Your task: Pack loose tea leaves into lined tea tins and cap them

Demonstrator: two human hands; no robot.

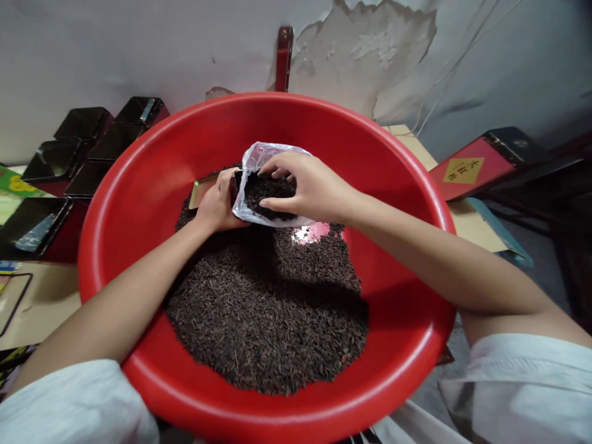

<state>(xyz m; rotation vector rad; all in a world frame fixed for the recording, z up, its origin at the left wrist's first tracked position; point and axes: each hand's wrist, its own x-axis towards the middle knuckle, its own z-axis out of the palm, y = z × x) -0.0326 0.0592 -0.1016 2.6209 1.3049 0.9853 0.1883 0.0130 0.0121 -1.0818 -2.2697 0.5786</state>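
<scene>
A big red plastic basin (393,185) holds a wide heap of dark, dry tea leaves (263,320). Above the heap, my left hand (218,203) is wrapped around the side of a tea tin, most of which is hidden. A clear plastic bag (263,154) lines the tin, its mouth spread over the rim, with dark tea (264,194) inside. My right hand (308,188) reaches over the bag's mouth from the right, thumb and fingers apart and curved above the tea. Whether its fingertips touch the leaves is unclear. Beside my left hand, a gold-coloured tin lid (202,190) lies on the heap.
Several open dark tins (83,123) stand left of the basin, one with clear plastic (37,233) inside. On the right, a closed red tin (481,163) with a yellow label lies tilted on cardboard (476,225). A wall with peeling paint (365,49) rises behind.
</scene>
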